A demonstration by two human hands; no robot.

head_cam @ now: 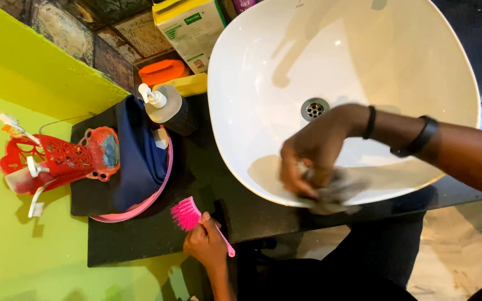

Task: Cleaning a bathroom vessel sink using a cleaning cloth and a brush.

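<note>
We see our right hand (313,153) bare, its forearm uncovered too. Just behind the wrist we wear a thin black band (370,122), and further up the arm from that band sits a wider black wristband (421,136). Our left hand (207,242) carries nothing, no ring, no sleeve. Below the wider wristband our dark clothing (330,276) shows.

A single head-worn camera looks almost straight down from above the person; it sits close over the white basin (341,83), which fills the upper right; the dark counter (157,239) runs across the middle; a green wall lies along the left edge (seen nearly end-on); the floor shows at lower right; both hands enter from the bottom and right edges.
</note>
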